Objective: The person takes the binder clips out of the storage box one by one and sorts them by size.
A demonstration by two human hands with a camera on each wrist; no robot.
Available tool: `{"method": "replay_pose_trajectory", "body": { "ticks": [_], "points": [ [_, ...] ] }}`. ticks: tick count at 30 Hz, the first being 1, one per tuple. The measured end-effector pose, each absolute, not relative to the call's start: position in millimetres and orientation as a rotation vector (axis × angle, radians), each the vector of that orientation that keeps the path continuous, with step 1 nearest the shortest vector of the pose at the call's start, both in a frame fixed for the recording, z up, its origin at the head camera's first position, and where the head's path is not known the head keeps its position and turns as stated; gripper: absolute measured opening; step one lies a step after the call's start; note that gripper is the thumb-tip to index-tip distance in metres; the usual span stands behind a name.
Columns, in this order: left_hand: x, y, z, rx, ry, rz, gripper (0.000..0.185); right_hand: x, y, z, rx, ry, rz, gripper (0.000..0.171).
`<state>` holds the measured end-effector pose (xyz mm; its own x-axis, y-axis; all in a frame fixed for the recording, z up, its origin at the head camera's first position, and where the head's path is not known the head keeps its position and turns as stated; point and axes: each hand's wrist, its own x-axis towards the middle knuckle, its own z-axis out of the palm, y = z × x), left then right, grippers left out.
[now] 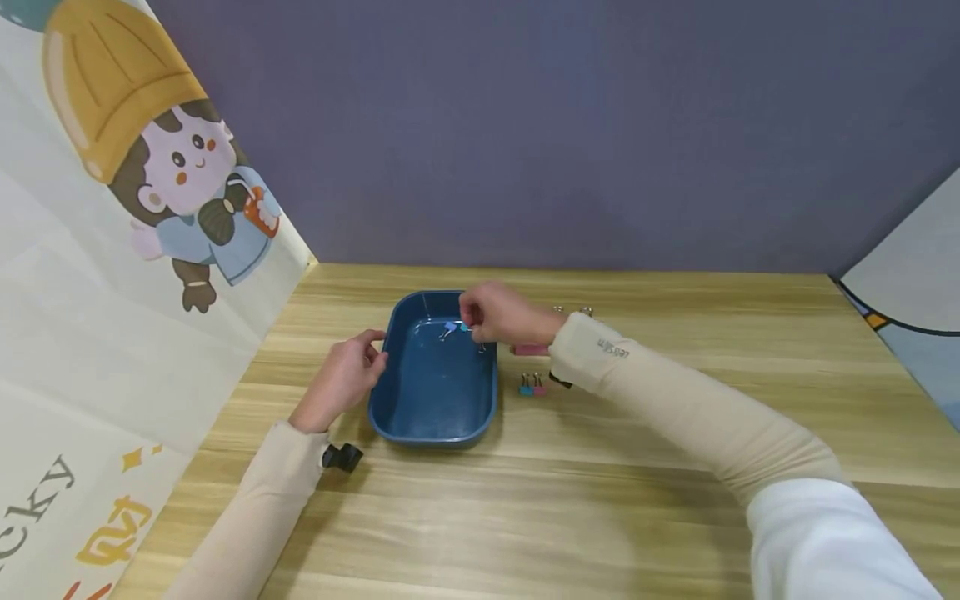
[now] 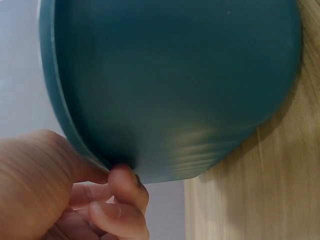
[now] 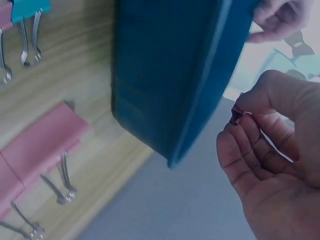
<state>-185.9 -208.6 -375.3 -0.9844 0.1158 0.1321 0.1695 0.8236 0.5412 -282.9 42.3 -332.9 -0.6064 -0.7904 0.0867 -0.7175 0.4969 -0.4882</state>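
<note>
My left hand [image 1: 341, 377] pinches the blue tray [image 1: 433, 393]; my right hand [image 1: 510, 315], at its far right corner, pinches a clip [image 3: 235, 116] (mostly hidden); a slack grip could spill it onto the worktop [image 1: 480, 517].

Beyond my right hand [image 1: 507, 315]: purple-grey panel [image 1: 562, 133]. Left of my left hand [image 1: 341, 380]: cartoon-printed backdrop [image 1: 82, 283]. Below: wood-grain table [image 1: 637, 517].

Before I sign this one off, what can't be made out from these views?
Small item in the right grip: fingers hide most of it, head and right wrist views.
Number of clips in the blue tray: head view, tiny and partly behind that grip.
Large pink clips: partly behind the right sleeve in the head view; one cut off by the left edge in the right wrist view.
</note>
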Motion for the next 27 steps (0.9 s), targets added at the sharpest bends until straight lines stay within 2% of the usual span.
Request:
{"method": "replay_pose_trajectory", "body": {
  "ticks": [7, 17, 27],
  "points": [
    [-187.1, -209.4, -375.8, -0.244, -2.9, -0.865, 0.034, -285.3, 58.5, -318.5, -1.367, 2.638, -0.752, 0.008],
    [-185.5, -207.9, -374.7, -0.224, -2.916, -0.899, 0.034, -284.6, 98.5, -308.7, -1.34, 2.714, -0.797, 0.01],
    [-185.1, -208.5, -375.9, -0.229, -2.909, -0.882, 0.034, -276.9, 123.5, -318.9, -1.31, 2.703, -0.782, 0.015]
  ]
}}
